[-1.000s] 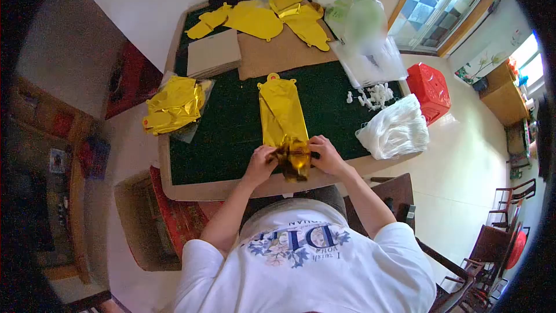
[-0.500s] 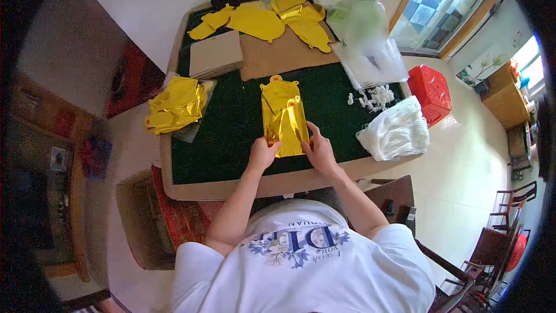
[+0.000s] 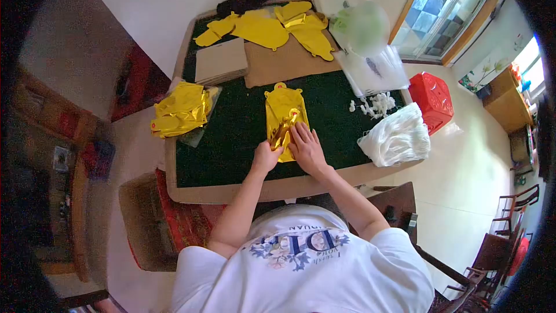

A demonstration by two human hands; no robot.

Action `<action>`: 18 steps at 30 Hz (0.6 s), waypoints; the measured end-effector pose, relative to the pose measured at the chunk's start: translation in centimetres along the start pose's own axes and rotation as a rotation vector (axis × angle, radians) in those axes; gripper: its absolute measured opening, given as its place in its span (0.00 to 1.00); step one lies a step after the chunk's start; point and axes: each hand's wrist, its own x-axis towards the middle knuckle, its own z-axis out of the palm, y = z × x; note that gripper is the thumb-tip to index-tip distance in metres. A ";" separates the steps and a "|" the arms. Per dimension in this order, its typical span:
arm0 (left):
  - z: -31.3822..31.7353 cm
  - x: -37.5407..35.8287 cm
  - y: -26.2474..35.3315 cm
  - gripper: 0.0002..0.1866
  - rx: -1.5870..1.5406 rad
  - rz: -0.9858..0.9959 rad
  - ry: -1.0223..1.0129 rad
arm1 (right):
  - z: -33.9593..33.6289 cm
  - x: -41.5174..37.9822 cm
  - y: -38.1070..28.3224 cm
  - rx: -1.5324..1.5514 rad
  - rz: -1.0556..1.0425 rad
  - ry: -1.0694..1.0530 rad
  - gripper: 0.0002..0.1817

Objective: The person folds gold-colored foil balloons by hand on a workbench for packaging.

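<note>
A flat gold foil piece [image 3: 279, 99] lies on the dark green tabletop, with a crumpled gold foil piece [image 3: 284, 133] over its lower half. My left hand [image 3: 266, 156] is closed on the lower left edge of the crumpled foil. Across its right side lies my right hand [image 3: 307, 148], fingers stretched forward and pressing on the foil; part of the foil is hidden under that palm.
A pile of gold foil [image 3: 184, 110] sits at the left edge, beige cards [image 3: 220, 62] and yellow foil shapes [image 3: 260, 29] farther back. On the right are white clips [image 3: 379, 104], white string [image 3: 397, 139], clear bags [image 3: 373, 69] and a red container [image 3: 431, 103].
My right hand has moved from the foil's right edge onto the foil, and its fingers have straightened. The crumpled foil is gathered more narrowly. The view has shifted slightly.
</note>
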 end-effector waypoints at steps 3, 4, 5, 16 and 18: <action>0.2 0.1 -0.2 0.16 -0.044 -0.017 -0.013 | -0.4 -0.1 -0.2 -0.006 -0.042 0.118 0.29; 0.0 -0.1 0.3 0.16 -0.034 -0.022 -0.024 | -0.6 -0.1 -0.2 -0.006 -0.042 0.118 0.29; -0.3 -0.3 0.7 0.16 -0.023 -0.027 -0.033 | -0.9 0.0 -0.1 0.030 0.024 0.216 0.29; -0.2 -0.6 -0.3 0.17 -0.105 0.065 -0.013 | -3.6 0.9 1.7 0.504 0.554 0.110 0.35; -0.3 -0.8 -0.2 0.17 -0.120 0.072 -0.004 | -3.6 0.3 2.1 0.524 0.602 0.071 0.36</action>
